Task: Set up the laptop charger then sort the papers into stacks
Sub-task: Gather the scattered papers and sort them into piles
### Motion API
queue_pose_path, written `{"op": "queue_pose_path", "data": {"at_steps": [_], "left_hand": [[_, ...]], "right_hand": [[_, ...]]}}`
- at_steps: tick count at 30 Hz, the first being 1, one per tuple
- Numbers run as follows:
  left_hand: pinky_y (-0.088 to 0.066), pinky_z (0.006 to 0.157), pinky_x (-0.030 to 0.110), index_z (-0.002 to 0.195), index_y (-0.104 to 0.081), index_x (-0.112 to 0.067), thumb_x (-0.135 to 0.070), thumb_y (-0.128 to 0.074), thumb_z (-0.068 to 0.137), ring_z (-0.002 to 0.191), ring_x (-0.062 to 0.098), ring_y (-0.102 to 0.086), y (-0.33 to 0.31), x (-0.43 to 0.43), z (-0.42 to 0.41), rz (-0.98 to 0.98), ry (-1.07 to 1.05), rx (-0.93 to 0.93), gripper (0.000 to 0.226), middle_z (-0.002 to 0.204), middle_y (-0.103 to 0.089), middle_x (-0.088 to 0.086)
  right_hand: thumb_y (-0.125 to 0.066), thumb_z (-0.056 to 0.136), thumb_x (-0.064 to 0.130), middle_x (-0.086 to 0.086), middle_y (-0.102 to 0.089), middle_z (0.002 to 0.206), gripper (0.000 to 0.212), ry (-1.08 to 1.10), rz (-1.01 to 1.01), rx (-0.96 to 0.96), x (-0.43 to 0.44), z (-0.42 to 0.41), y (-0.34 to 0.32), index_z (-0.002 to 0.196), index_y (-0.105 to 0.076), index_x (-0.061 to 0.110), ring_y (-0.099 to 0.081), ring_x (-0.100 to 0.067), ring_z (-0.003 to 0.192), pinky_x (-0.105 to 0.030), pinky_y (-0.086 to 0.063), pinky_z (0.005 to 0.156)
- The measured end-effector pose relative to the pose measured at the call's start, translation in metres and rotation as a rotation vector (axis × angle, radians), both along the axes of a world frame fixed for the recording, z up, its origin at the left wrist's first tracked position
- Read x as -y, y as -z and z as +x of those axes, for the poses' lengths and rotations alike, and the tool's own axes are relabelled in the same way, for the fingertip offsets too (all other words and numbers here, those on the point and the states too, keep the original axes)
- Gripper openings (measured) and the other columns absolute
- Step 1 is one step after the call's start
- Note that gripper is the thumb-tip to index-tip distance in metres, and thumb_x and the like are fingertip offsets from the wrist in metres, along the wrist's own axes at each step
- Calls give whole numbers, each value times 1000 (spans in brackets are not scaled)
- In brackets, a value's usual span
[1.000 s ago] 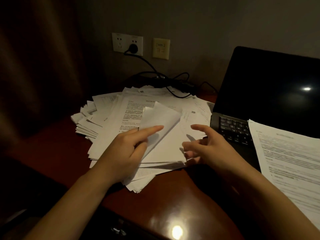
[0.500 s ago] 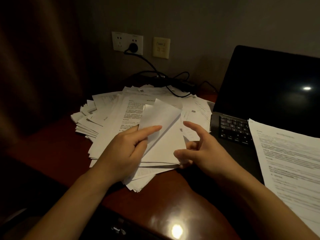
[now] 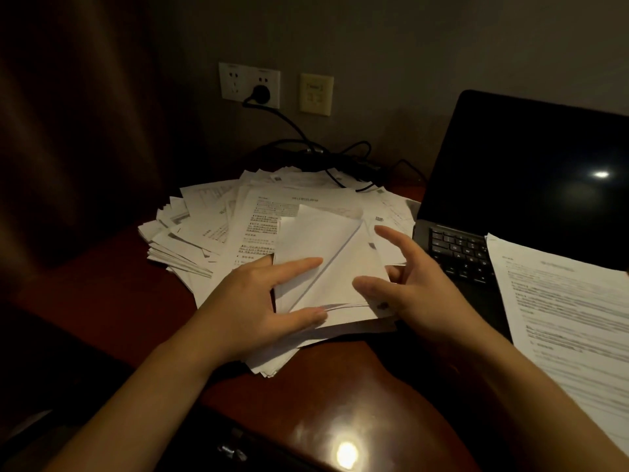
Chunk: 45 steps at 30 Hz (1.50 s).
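Papers (image 3: 218, 233) are lying in a loose, fanned heap on the dark red table (image 3: 306, 396), most of them carrying black printed lines and headings that are too small and blurred to read. A few blank white sheets (image 3: 320, 240) are sitting on top of the heap at its near side.

The left hand (image 3: 258, 301) is resting on these blank sheets, its fingers (image 3: 299, 265) lying straight and spread, the forefinger across the upper part and the thumb along the lower edge; it is not curling round anything. The right hand (image 3: 418, 284) is hanging at the sheets' right edge with its fingers (image 3: 391, 235) open and lightly bent, gripping nothing; whether the thumb tip is touching the paper I cannot tell.

A black charger plug (image 3: 261, 93) is sitting in the white wall socket (image 3: 235, 80), and its cable (image 3: 292, 124) is running down into a tangle behind the heap. A beige wall plate (image 3: 316, 94) is showing just right of the socket, its markings unreadable.

The laptop (image 3: 527, 165) is standing open on the right with a dark screen reflecting one small light. A printed page (image 3: 561, 301) is lying over the right part of its keyboard, the text too blurred to make out.
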<state>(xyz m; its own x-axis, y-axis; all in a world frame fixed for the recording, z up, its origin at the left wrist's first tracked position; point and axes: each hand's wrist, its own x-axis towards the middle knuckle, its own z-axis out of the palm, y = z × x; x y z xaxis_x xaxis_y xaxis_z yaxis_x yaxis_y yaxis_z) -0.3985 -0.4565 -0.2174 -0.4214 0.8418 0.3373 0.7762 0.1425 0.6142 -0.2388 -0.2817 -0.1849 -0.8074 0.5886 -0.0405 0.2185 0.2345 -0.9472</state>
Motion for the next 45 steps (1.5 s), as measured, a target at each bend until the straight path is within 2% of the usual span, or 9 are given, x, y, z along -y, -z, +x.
{"op": "queue_pose_path", "data": {"at_steps": [9,13,17,20,23,35,39,42,45], "left_hand": [[-39,85,0,120,-52,-63,-64,-60,84,105,-13,-54,-1,-1,0,69,-9,64,37,112,-62,-16],[-59,73,35,138,-30,-69,-38,-53,99,70,6,-63,-2,0,0,161,-28,146,54,99,-65,-2],[-38,54,12,134,-45,-63,-17,-46,104,60,3,-50,-6,2,3,155,-32,71,55,76,-55,-1],[-40,68,3,121,-60,-51,-32,-61,97,86,-17,-50,-7,-1,7,44,-22,67,31,89,-52,-16],[-38,72,2,120,-56,-57,-59,-67,76,95,-18,-47,-6,-2,6,-20,-42,19,45,92,-52,-21],[-43,73,10,102,-60,-64,-50,-75,76,96,-15,-50,-7,-3,5,-15,-55,183,33,99,-57,-18],[-53,93,24,111,-59,-65,-51,-64,89,105,-6,-59,-1,-3,0,42,-27,169,26,113,-65,-18],[-60,81,41,134,-38,-69,-37,-53,99,73,15,-65,1,-2,-1,105,-23,146,50,102,-67,-10],[-43,71,17,135,-42,-66,-28,-47,101,66,7,-44,0,-1,-1,141,-8,115,51,94,-63,-7]], "right_hand": [[-75,88,27,7,-75,79,82,9,48,39,2,2,-1,152,-27,41,-72,-5,70,-18,-55,59],[-74,87,9,6,-71,67,86,-84,-85,69,-7,9,-12,153,-28,39,-71,-9,68,-18,-54,60],[-76,86,9,6,-70,64,86,-74,-90,82,-6,8,-11,152,-31,41,-73,-10,70,-18,-54,61],[-77,86,15,10,-70,62,82,-53,-46,81,-2,5,-9,150,-32,41,-71,-5,65,-14,-51,57],[-76,87,21,12,-70,62,77,-16,-8,53,1,3,-6,148,-34,40,-71,-3,65,-12,-50,54],[-76,87,24,12,-69,60,77,2,3,13,0,3,-1,150,-34,33,-69,-3,62,-11,-49,55],[-77,86,31,11,-66,60,74,25,30,15,-1,2,1,148,-37,36,-66,-3,60,-16,-50,56],[-74,89,20,10,-71,65,79,-31,-29,36,-6,5,-3,152,-31,37,-68,-3,64,-18,-52,58],[-75,88,12,4,-72,68,85,-62,-61,41,-9,8,-5,154,-27,36,-69,-6,63,-18,-51,58]]}}
